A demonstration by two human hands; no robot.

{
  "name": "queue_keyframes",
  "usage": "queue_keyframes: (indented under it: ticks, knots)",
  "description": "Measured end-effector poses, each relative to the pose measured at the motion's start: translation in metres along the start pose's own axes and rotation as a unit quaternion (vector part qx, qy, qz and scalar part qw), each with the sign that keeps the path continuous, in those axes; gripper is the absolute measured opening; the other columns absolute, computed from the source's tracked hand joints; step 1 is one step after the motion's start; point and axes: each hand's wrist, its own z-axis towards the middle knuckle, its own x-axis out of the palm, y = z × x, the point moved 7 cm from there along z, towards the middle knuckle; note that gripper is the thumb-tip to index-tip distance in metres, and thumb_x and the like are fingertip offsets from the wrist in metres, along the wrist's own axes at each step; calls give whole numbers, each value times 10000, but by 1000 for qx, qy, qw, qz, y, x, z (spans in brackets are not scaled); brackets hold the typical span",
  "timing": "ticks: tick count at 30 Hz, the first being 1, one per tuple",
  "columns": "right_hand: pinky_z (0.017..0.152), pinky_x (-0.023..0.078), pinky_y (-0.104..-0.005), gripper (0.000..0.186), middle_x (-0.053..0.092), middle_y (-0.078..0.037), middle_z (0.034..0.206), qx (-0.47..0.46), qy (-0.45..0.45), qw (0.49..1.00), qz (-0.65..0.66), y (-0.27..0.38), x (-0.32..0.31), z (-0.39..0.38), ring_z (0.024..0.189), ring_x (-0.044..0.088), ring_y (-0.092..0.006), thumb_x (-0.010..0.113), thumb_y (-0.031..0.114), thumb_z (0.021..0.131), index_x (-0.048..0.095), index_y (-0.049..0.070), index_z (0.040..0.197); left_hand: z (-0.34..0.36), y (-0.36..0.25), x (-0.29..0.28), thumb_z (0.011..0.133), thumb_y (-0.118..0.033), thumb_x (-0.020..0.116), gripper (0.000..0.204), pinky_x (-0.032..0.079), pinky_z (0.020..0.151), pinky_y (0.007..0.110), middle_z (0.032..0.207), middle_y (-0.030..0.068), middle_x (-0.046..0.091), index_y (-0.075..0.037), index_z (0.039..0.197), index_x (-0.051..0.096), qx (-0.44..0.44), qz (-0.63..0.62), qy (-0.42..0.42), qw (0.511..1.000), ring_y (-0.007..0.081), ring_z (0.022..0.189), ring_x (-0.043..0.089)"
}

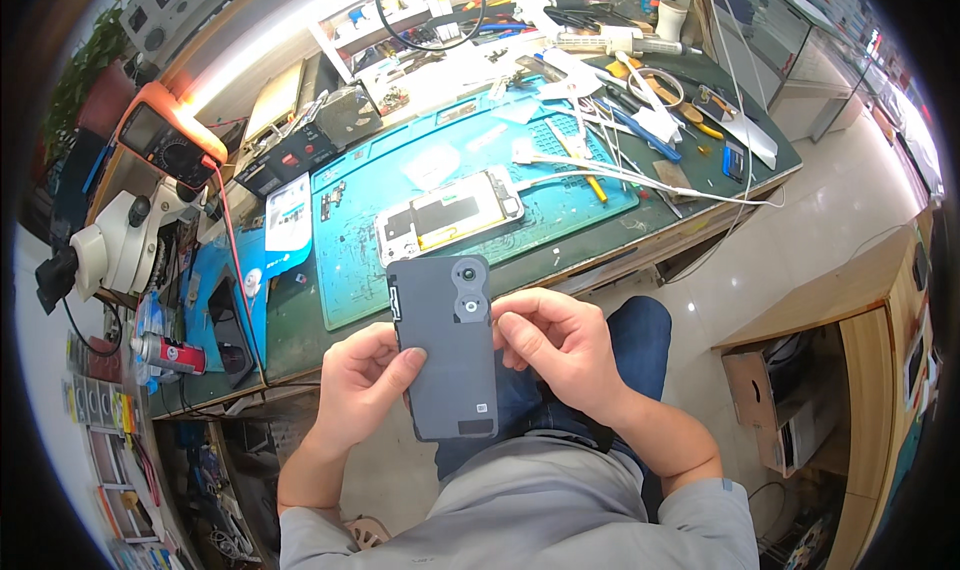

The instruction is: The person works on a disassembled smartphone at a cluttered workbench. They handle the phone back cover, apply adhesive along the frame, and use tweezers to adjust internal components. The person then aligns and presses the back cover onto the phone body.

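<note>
A dark grey phone back cover is held upright over my lap, in front of the bench edge. Two round camera rings sit in a lighter panel at its upper right. My left hand grips its left edge, thumb on the near face and fingers mostly behind. At the upper right edge, beside the camera panel, my right hand is closed with bent fingers against the cover; the fingertips are partly hidden. Just beyond lies an opened phone with white frame and exposed inner parts, on a teal repair mat.
White cables trail across the mat's right side among tools. An orange multimeter and a white microscope stand at the left. A red-and-white can and a dark phone are nearer. A wooden cabinet stands at the right.
</note>
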Motion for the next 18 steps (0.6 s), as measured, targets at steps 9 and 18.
queue_keyframes:
  ticks: [9, 18]
  knots:
    - [674, 550, -236, 154, 710, -51, 882, -25, -31, 998, -50, 0, 1, 4, 779, 671, -93, 643, 58, 960, 687, -33, 1076, -1, 4, 0, 977, -3, 610, 134, 506, 660, 206, 921, 54, 700, 67, 1085, 648, 12, 27, -26, 999, 64, 781, 631]
    - [633, 544, -264, 126, 705, -84, 819, -106, -55, 959, -258, 15, 0, 6, 714, 696, -134, 716, 73, 892, 699, -6, 989, -4, 0, 3, 948, 3, 648, 132, 500, 640, 190, 886, 29, 678, 58, 1067, 665, 26, 117, -43, 992, 44, 756, 609]
